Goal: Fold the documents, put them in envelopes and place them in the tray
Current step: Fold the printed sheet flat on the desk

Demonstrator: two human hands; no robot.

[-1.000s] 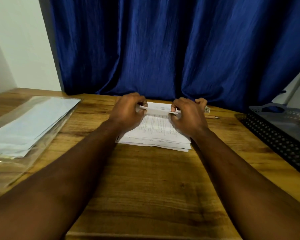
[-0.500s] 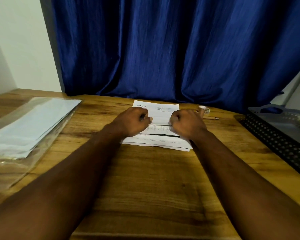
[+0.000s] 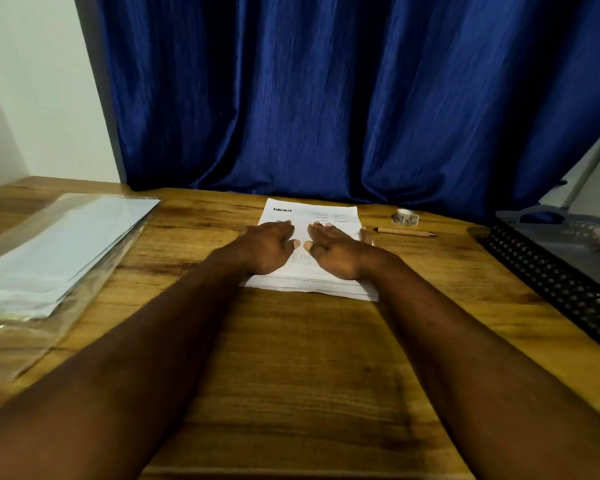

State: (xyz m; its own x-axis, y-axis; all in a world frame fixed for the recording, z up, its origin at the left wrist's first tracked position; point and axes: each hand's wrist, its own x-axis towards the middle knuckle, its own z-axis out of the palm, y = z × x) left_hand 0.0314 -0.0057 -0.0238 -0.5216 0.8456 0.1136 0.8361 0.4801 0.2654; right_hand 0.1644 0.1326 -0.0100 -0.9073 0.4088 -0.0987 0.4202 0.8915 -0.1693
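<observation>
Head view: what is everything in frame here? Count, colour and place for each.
documents: small stack, white printed, table centre
envelopes: stack, pale, in clear plastic wrap, table left
tray: one, black perforated, table right edge
tape roll: one, patterned, far right of documents
pencil: one, brown wood, beside documents' right edge
table: one, brown wood
curtain: one, dark blue, behind table
wall: white, upper left
left hand, right hand: two, flat on documents
</observation>
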